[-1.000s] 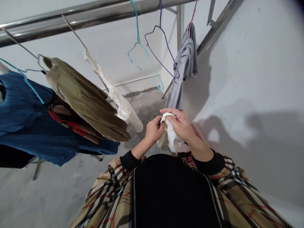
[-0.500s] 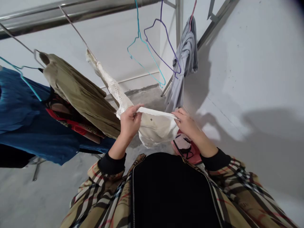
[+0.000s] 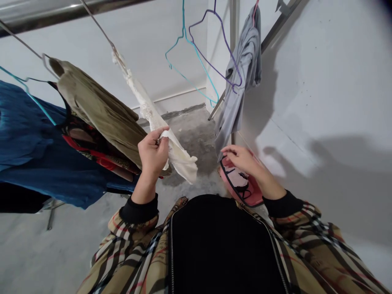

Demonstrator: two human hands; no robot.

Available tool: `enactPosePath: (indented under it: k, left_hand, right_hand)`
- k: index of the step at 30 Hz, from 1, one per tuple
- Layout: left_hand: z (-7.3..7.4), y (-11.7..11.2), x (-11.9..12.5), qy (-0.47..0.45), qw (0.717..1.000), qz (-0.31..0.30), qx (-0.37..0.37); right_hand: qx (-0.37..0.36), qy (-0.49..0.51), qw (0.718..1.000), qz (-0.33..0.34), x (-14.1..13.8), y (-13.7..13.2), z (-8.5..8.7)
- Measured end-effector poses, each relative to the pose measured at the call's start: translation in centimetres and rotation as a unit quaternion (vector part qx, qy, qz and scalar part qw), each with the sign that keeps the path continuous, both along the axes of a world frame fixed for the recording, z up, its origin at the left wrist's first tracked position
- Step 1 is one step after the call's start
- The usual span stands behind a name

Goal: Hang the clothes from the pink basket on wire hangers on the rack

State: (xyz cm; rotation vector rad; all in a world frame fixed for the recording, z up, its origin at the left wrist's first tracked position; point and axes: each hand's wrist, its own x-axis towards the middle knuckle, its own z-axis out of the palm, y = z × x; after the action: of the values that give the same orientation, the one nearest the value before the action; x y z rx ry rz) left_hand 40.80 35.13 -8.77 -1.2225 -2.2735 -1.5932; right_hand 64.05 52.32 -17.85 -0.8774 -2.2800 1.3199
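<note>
A white garment with ruffled lace along its upper part [image 3: 156, 120] hangs from a metal hanger and narrows to a loose lower end. My left hand [image 3: 154, 151] pinches one edge of it between thumb and fingers. My right hand [image 3: 241, 157] is off the cloth, its fingers loosely bent and nothing in them. It is over a pink basin [image 3: 234, 185] on the floor, close to the lower end of a grey garment [image 3: 239, 77].
A turquoise hanger [image 3: 194, 53] and a purple hanger [image 3: 211, 41] hang bare from above. On the left hang olive trousers or a similar olive garment [image 3: 94, 106], a red and black patterned piece [image 3: 94, 151] and a blue garment [image 3: 39, 151]. A metal rail [image 3: 58, 18] crosses the top left.
My right hand has let go of the white garment's edge. The stretched part has dropped and folded together, while my left hand has moved slightly left and up, still holding on.
</note>
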Motion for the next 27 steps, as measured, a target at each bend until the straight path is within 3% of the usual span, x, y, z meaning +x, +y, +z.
enactPosePath:
  k: [2, 6, 11, 16, 20, 24, 27]
  left_hand:
    - [0.0, 0.0, 0.3, -0.018, 1.0, -0.011, 0.002]
    - [0.3, -0.2, 0.7, -0.047, 0.999, -0.018, 0.008]
    - [0.6, -0.6, 0.8, -0.06, 0.998, -0.02, 0.004]
    - [0.7, -1.5, 0.0, -0.046, 0.999, 0.0, -0.008]
    - [0.2, -2.5, -1.5, -0.018, 0.999, 0.025, -0.041]
    - [-1.2, -2.8, -2.8, -0.038, 0.995, 0.013, -0.094]
    - [-2.3, -2.4, -3.4, -0.039, 0.993, -0.007, -0.112]
  right_hand:
    - [0.001, 0.039, 0.996, 0.074, -1.5, -1.8, 0.0]
    - [0.085, 0.07, 0.972, 0.206, -4.6, -5.2, 0.2]
    - [0.138, 0.019, 0.952, 0.272, -7.0, -8.2, -0.2]
    - [0.148, -0.016, 0.95, 0.276, -6.5, -8.8, -1.4]
    - [0.148, -0.041, 0.958, 0.241, -3.0, -5.3, -1.7]
    - [0.112, 0.013, 0.985, 0.132, 1.2, -1.5, -0.2]
    - [0.073, 0.057, 0.994, 0.063, 2.9, -0.6, 1.5]
